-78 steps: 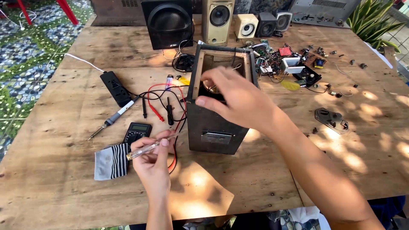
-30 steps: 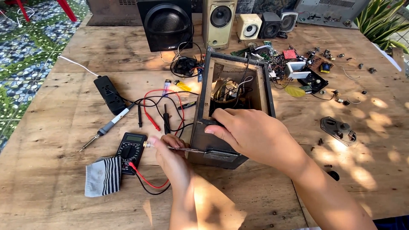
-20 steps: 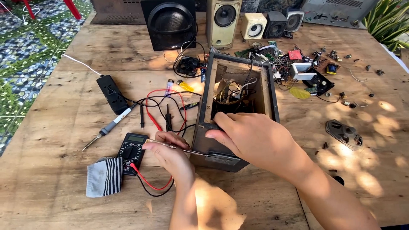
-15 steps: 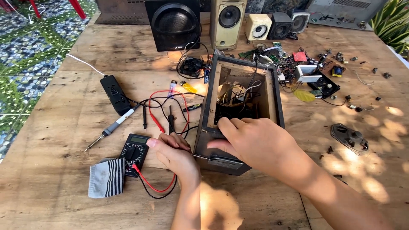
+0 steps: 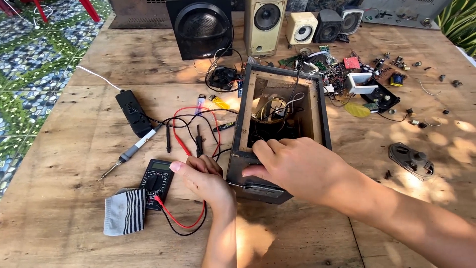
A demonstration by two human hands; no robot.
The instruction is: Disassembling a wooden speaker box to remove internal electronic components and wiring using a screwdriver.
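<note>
A dark, open speaker box (image 5: 320, 106) lies on the wooden table with wires and parts visible inside. My right hand (image 5: 297, 166) grips its near rim, fingers curled over the edge into the opening. My left hand (image 5: 206, 181) is closed around a thin screwdriver that is mostly hidden in the fist, and it presses against the box's near left corner. A black multimeter (image 5: 156, 181) with red and black leads lies just left of that hand.
A soldering iron (image 5: 134, 149), black power strip (image 5: 133, 113) and striped cloth (image 5: 124, 213) lie to the left. Black (image 5: 201, 27), wooden (image 5: 265, 25) and small speakers (image 5: 302, 27) stand at the back. Loose electronic parts (image 5: 367, 79) and a speaker driver (image 5: 411, 160) lie to the right.
My left hand brought the screwdriver from beside the multimeter up against the box's near left corner. My right hand slid down from the box's top to its near rim.
</note>
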